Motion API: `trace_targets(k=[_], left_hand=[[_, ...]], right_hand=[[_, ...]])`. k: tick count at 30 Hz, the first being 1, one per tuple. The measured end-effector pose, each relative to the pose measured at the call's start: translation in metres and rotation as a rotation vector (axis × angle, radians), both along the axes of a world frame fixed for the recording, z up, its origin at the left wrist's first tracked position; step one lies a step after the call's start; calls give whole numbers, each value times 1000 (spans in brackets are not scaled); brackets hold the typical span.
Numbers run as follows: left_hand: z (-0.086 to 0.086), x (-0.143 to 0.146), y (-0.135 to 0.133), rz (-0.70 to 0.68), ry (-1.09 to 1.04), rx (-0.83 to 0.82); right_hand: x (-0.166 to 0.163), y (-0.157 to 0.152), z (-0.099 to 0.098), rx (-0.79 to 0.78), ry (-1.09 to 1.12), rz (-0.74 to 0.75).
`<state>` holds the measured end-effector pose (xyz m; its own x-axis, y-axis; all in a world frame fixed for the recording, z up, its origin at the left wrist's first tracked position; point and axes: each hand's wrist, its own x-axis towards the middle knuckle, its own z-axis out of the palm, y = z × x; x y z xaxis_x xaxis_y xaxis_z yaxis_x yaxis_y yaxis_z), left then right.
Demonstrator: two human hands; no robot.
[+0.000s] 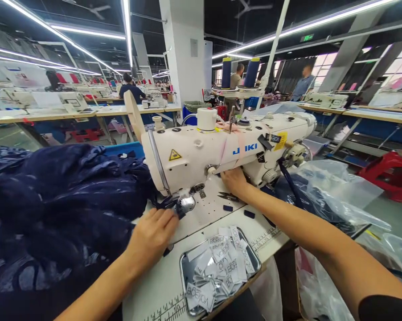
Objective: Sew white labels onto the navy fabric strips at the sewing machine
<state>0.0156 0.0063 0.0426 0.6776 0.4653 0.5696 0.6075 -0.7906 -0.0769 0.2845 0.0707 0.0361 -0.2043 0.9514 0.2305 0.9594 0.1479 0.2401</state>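
My left hand lies flat on the white sewing table, fingers closed, pressing dark navy fabric next to the presser foot of a white JUKI sewing machine. My right hand reaches under the machine arm and rests on the bed beside small black snips; whether it grips anything is hidden. A metal tray of white printed labels sits at the table's near edge.
Two small navy patches lie on the bed. Clear plastic bags with dark fabric hang at the right. Two blue thread cones stand behind the machine. Other workers, more tables and a red stool are further back.
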Motion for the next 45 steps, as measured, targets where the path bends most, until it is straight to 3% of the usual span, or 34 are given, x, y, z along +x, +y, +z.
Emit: trace_targets(k=[3,7,10,14,16,19,21,27,31,36,45], left_hand=[[-14,11,12,-44,267,197],[-31,10,12,-8,397,187],[-32,7,6,-12,443,195],[-28,8,1,-5,474,200],[-28,7,0,1,471,213],[-30,4,-3,3,443,242],[-32,2,-4,4,431,256],[-32,2,-4,8,424,280],[-33,3,-4,19,422,282],[-35,3,-3,24,425,283],[-36,2,-3,11,381,302]], right_hand=[[4,12,-6,-33,19,16],[-2,-7,-4,63,59,34],[-19,-32,0,185,270,148],[-45,-40,-4,-103,514,233],[-50,-30,-8,-109,412,208],[-47,-18,-13,121,216,190],[-44,-17,-15,175,183,216],[-57,-42,-26,11,259,499],[-65,-49,-33,-10,221,510],[-64,-46,-28,-51,247,525],[-66,-44,-36,142,66,646]])
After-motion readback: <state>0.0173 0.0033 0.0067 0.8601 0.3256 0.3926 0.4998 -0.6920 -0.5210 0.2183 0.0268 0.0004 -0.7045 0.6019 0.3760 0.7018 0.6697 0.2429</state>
